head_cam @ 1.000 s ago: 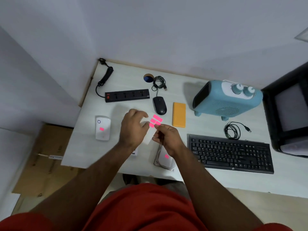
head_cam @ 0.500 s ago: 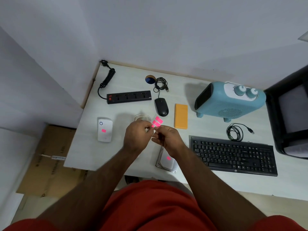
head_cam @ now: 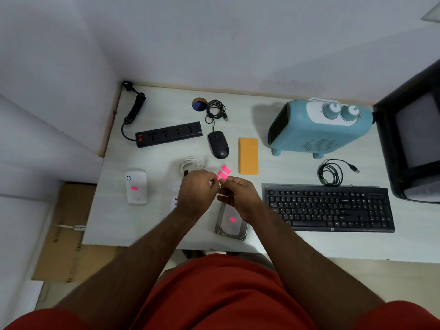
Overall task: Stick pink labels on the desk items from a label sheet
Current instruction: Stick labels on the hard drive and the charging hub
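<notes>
Item: small white label sheet carrying bright pink rectangular labels (head_cam: pixel 223 171), held above the white desk (head_cam: pixel 152 217), just left of the flat orange rectangular case (head_cam: pixel 248 156). My left hand (head_cam: pixel 195 192) and my right hand (head_cam: pixel 240 196) meet at its lower edge, fingertips curled and pinching it; which hand has a single label I cannot tell. Left of the case: black mouse (head_cam: pixel 218 144). Labelled: white plug-in device (head_cam: pixel 136 188), far left of the case; silver hard drive (head_cam: pixel 231 222), below it.
</notes>
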A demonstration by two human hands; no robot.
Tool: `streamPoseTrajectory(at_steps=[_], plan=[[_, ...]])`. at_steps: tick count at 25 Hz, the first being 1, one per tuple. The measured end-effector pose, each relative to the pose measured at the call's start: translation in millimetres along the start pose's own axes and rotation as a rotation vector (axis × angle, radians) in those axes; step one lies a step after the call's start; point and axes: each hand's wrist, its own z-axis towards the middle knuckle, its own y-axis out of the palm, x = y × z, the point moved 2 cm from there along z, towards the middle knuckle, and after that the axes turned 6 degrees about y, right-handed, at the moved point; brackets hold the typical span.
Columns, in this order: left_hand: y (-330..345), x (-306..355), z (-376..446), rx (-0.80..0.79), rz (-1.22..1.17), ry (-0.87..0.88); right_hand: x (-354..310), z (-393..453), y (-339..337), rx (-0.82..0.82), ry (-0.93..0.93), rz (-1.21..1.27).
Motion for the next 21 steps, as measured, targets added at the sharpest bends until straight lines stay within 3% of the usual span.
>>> streamPoseTrajectory(at_steps=[3,8,14,16,19,21], plan=[[10.1,5.9,3.5,-0.013,0.024,0.012,1.0,4.3,-10.5,0.055,0.014,-0.013],[30.4,6.9,8.5,-0.072,-0.102,-0.131,6.4,10.8,-28.6,0.129,0.051,-0.074],[59.2,-2.4,17.8,-0.089,-0.344,-0.578,22.5,27.0,-53.6,0.286,0.177,-0.104],[67.4,-5.2,19.7,-0.086,-0.417,-0.671,29.2,32.3,-64.0,0.348,0.166,-0.245],[78.8,-0.7,26.2,-0.121,-0.457,-0.706,30.4,36.4,-76.9,0.408,0.116,-0.760],[84.2,4.8,30.8,-0.139,-0.453,-0.694,30.7,33.2,-82.8,0.442,0.120,-0.943]])
